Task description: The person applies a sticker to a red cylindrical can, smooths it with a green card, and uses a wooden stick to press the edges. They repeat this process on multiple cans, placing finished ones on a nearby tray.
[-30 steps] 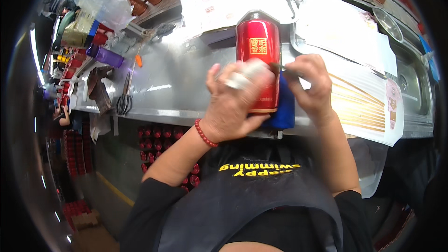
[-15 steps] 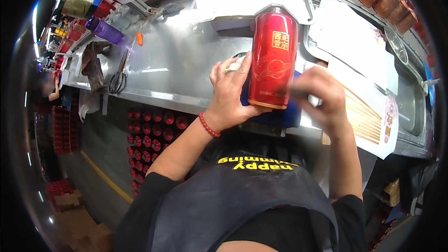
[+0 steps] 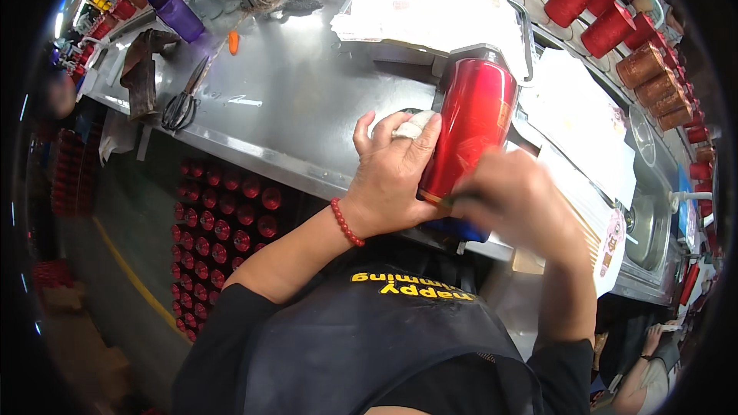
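A glossy red cylindrical canister (image 3: 478, 111) with a dark end and gold markings lies tilted over the bench edge. My left hand (image 3: 388, 165) is against its left side, thumb at its near end, with a crumpled white cloth (image 3: 415, 124) tucked among its fingers. My right hand (image 3: 523, 204) is smeared by motion at the canister's lower right; its fingers are closed on a small dark object (image 3: 470, 204) whose kind I cannot make out. Under the canister's near end shows a blue thing (image 3: 461, 228), mostly hidden.
Paper sheets (image 3: 430, 11) lie in a tray behind the canister, with more sheets (image 3: 576, 119) to the right by a sink (image 3: 653, 242). Scissors (image 3: 184, 104), an orange piece (image 3: 233, 41) and a purple bottle (image 3: 175, 14) are at left. Red canisters (image 3: 611, 29) line the back; red-topped rows (image 3: 223, 227) stand below.
The canister has turned about its length, its gold mark shifting to the right side, and its top leans further right. My right hand has moved down and left across its near end. The view has shifted.
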